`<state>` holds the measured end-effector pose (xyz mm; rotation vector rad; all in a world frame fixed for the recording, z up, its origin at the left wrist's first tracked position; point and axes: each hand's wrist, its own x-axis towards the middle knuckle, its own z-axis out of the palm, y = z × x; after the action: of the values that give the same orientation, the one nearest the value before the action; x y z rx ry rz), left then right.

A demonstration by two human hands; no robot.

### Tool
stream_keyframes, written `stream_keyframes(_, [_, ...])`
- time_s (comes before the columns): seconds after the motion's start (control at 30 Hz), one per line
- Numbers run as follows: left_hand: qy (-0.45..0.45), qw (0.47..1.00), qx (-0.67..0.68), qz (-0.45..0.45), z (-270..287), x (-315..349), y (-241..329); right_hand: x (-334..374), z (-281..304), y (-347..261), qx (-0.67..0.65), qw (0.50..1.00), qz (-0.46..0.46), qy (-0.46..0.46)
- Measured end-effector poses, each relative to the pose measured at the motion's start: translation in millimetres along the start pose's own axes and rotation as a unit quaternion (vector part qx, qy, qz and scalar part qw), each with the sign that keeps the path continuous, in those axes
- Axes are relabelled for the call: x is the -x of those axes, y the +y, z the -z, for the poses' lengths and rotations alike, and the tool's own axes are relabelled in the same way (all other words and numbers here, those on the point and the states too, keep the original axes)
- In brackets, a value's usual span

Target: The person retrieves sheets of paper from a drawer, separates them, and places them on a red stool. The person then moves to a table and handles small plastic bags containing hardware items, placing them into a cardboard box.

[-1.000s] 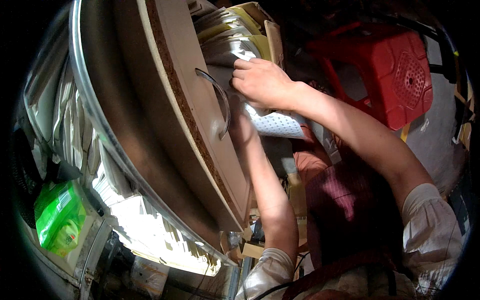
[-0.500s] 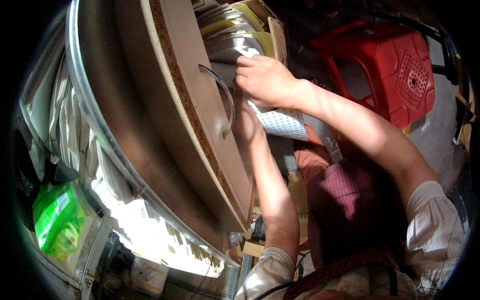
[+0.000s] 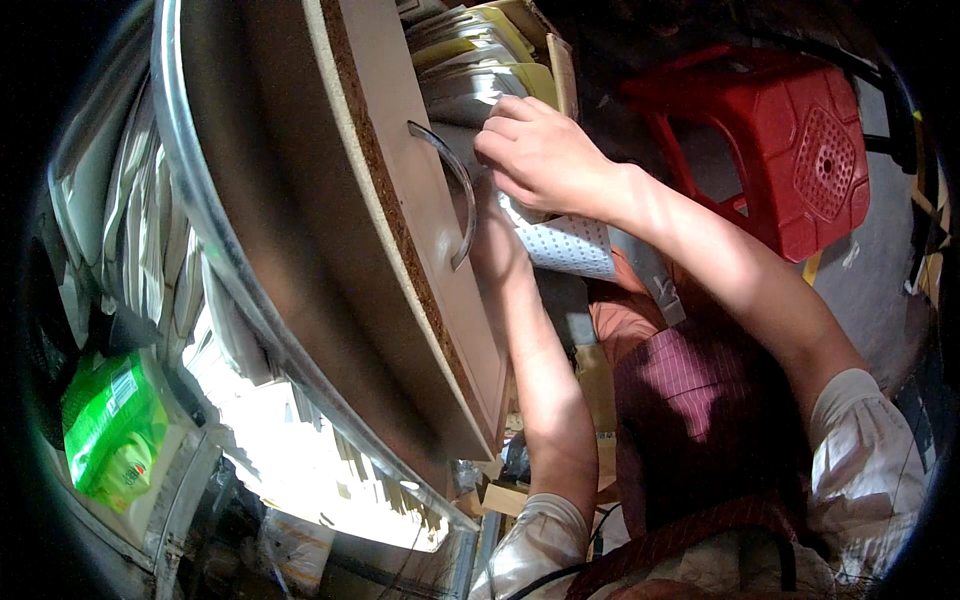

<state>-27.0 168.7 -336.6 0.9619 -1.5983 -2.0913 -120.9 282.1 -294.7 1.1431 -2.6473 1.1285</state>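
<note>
My right hand (image 3: pixel 540 158) is closed with curled fingers, just in front of a stack of papers in yellow folders (image 3: pixel 485 75). What it pinches, if anything, is hidden. Under it hangs a pale blue sheet with a dotted pattern (image 3: pixel 568 247), partly covered by the hand. My left hand (image 3: pixel 497 228) reaches up beside the wooden drawer front (image 3: pixel 425 235), in shadow behind its curved metal handle (image 3: pixel 463 190). Its fingers are hidden, so its grip does not show.
A red plastic stool (image 3: pixel 790 150) lies tipped at the right. Left of the drawer is a metal-edged tabletop (image 3: pixel 185 190) with piles of paper (image 3: pixel 130 240) beyond it. A green plastic packet (image 3: pixel 118 430) lies at the lower left. A cardboard box (image 3: pixel 562 75) holds the folders.
My right hand has shifted slightly, its knuckles rising and its fingers drawing off a white paper edge. The view has swung a little, moving the drawer slightly right.
</note>
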Motion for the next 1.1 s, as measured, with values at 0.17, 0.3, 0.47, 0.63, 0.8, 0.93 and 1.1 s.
stream_keyframes(0.17, [-0.135,0.96,-0.231,-0.079,18.5,5.6,11.0,13.5,21.6,-29.9,-0.071,0.996,0.022,0.044])
stream_keyframes(0.3, [-0.184,0.98,-0.07,0.006,16.8,5.4,-7.3,26.1,23.9,-36.2,-0.036,0.997,0.068,0.028])
stream_keyframes(0.47, [-0.155,0.986,0.047,0.048,58.6,-9.4,-52.1,19.9,24.5,-43.5,-0.052,0.993,0.11,0.01])
stream_keyframes(0.63, [-0.036,0.998,-0.02,0.053,-5.8,10.6,16.7,28.9,28.1,-16.4,0.003,0.999,0.031,0.007])
stream_keyframes(0.8, [-0.005,0.995,-0.085,0.05,-2.9,3.6,21.7,9.9,12.7,-3.8,0.084,0.995,-0.011,-0.054])
stream_keyframes(0.93, [-0.036,0.993,-0.096,0.067,-15.0,9.4,32.1,9.1,-1.8,-3.0,0.101,0.991,-0.032,-0.083])
stream_keyframes(1.1, [-0.041,0.994,-0.063,0.085,-13.1,6.7,29.4,6.1,-9.0,-6.1,0.126,0.991,-0.034,-0.043])
